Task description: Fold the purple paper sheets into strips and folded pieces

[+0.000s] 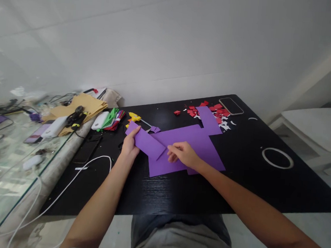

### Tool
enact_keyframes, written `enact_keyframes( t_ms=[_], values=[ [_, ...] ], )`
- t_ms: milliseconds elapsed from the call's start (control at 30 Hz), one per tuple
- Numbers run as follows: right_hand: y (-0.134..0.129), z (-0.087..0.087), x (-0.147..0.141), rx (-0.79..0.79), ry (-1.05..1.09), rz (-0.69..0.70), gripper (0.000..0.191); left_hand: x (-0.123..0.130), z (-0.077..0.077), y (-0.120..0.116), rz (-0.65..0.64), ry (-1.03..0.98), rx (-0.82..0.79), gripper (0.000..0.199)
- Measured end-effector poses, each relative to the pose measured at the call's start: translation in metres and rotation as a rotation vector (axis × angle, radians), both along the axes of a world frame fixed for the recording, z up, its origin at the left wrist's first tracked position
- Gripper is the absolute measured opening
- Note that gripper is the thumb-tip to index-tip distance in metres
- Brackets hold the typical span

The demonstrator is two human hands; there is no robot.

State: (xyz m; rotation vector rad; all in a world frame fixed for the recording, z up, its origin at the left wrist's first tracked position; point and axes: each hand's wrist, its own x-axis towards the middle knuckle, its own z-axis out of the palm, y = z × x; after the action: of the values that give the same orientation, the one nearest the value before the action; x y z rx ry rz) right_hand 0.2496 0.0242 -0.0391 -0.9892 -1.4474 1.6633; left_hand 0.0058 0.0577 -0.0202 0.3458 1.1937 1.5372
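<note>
My left hand (130,142) grips the left end of a folded purple paper piece (149,142), thumb on top, tilted above the table. My right hand (182,154) is just right of the piece's free end, its fingers curled together; whether anything small is between them is hidden. Beneath it lies a large purple sheet (206,150), flat on the black table. A purple strip (210,121) overlaps the sheet's upper right edge. Behind my left hand are a yellow glue gun (134,117) and small purple scraps (155,129).
Red paper pieces (219,111) and white scraps lie at the back, near a phone (231,106). A white ring (277,158) is on the right. Green and red bundles (112,119), a dark phone (87,149) and a white cable (77,176) are on the left.
</note>
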Motion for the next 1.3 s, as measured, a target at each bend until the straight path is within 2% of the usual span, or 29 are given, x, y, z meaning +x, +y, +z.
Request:
enact_keyframes(
  t_ms=[100,167,300,500,633,767,900,967,1033,1100,1300],
  values=[
    [0.006,0.005,0.005,0.058,0.026,-0.177,0.051,0.009,0.0,-0.006,-0.084,-0.027,-0.007,0.02],
    [0.009,0.009,0.007,0.007,0.083,-0.178,0.049,0.02,-0.002,-0.013,-0.174,-0.051,0.011,0.024],
    [0.005,0.012,0.002,-0.158,0.167,-0.003,0.046,0.043,-0.007,-0.027,-0.371,-0.052,0.021,0.029],
    [-0.004,0.004,-0.004,-0.41,0.305,0.284,0.042,0.056,-0.013,-0.037,-0.48,-0.024,0.05,0.037],
    [-0.004,0.007,-0.003,-0.479,0.364,0.357,0.036,0.054,-0.01,-0.038,-0.546,-0.028,0.035,0.041],
    [-0.006,0.017,0.0,-0.51,0.39,0.325,0.029,0.053,0.0,-0.04,-0.536,-0.071,0.078,0.033],
    [-0.004,0.022,0.005,-0.543,0.361,0.31,0.036,0.048,0.005,-0.037,-0.515,-0.095,0.164,0.027],
    [-0.002,0.023,0.007,-0.538,0.371,0.299,0.039,0.043,0.004,-0.033,-0.4,-0.115,0.194,0.011],
    [0.0,0.024,0.01,-0.527,0.376,0.267,0.041,0.038,0.001,-0.027,-0.248,-0.12,0.182,0.016],
    [0.003,0.025,0.012,-0.507,0.383,0.231,0.042,0.033,0.0,-0.023,-0.166,-0.106,0.141,0.018],
    [0.011,0.022,0.015,-0.495,0.455,0.159,0.04,0.032,0.004,-0.024,-0.177,-0.052,0.188,0.018]
  ],
)
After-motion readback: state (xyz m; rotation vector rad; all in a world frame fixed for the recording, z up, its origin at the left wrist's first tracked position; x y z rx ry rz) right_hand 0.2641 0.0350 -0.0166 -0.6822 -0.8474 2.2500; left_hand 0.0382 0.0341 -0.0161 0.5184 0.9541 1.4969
